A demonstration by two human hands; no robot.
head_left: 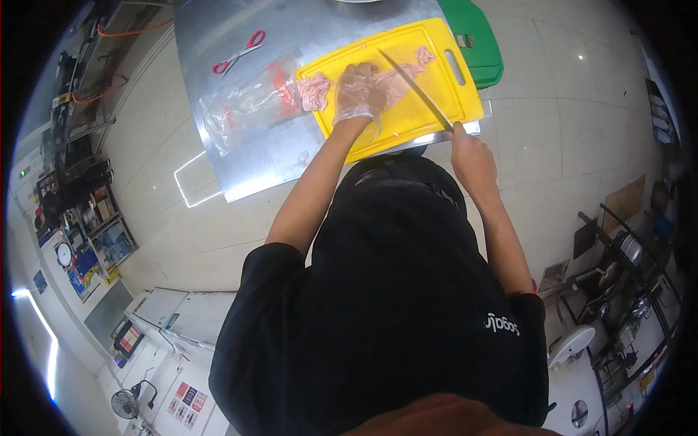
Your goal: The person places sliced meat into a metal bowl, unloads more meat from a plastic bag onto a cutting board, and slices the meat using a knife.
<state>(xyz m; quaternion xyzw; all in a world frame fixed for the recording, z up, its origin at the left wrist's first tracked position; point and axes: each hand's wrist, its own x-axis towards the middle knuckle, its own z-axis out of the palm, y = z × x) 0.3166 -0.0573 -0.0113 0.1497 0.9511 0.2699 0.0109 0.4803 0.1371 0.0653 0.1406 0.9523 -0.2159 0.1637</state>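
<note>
A yellow cutting board lies tilted on the metal table. Across it spreads pale pink meat, in a clump at the left and a thinner strip toward the right. My left hand, in a clear plastic glove, presses on the middle of the meat, fingers close together. My bare right hand is wrapped round the handle of a long knife at the board's lower right edge. The blade reaches up and left over the meat, its tip a little right of my left fingers.
Red-handled scissors and a clear plastic bag with red print lie left of the board on the metal table. A green lid or bin stands beyond the board's right end. A bowl's edge shows at the top.
</note>
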